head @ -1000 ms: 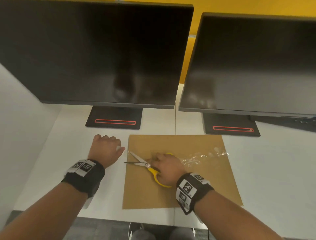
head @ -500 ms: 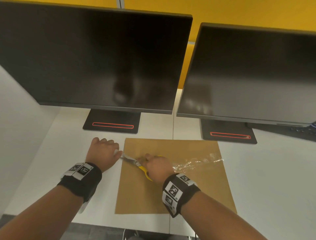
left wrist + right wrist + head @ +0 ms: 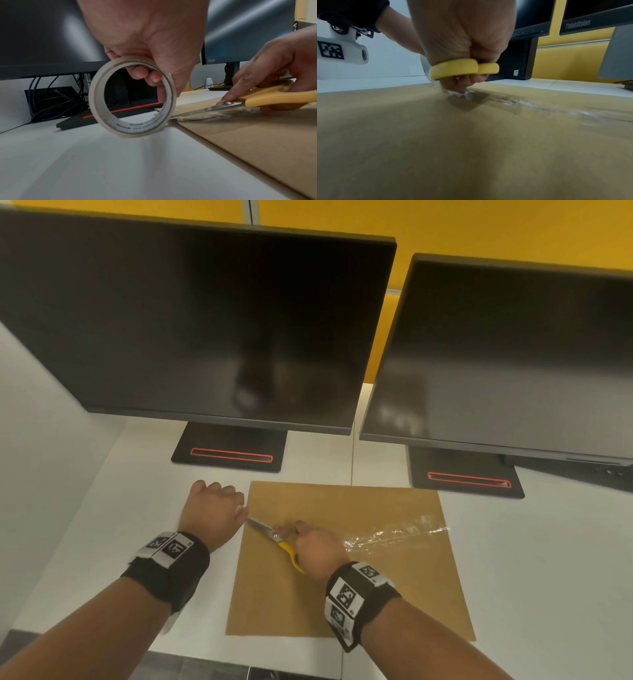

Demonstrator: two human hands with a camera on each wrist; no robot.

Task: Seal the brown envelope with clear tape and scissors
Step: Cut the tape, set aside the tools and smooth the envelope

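A brown envelope (image 3: 359, 570) lies flat on the white desk (image 3: 102, 508). A wrinkled strip of clear tape (image 3: 397, 534) runs across it, also seen as tape strip (image 3: 522, 102) in the right wrist view. My left hand (image 3: 212, 508) grips a roll of clear tape (image 3: 132, 97) upright on the desk just off the envelope's left edge. My right hand (image 3: 315, 546) holds yellow-handled scissors (image 3: 274, 537) low over the envelope, fingers through the loops (image 3: 462, 69). The scissor blades (image 3: 202, 112) point at the roll, closed on the tape stretched from it.
Two dark monitors (image 3: 205, 320) (image 3: 507, 354) stand behind on black bases (image 3: 229, 451) (image 3: 466, 477), overhanging the back of the desk. A white partition (image 3: 37, 422) borders the left. Cables (image 3: 51, 97) hang behind the left base. The desk's front edge (image 3: 239, 655) is near my forearms.
My right hand has slid the scissors left across the envelope until the blade tips reach the roll by my left hand. The blades, apart earlier, are now together. The left hand stayed put.
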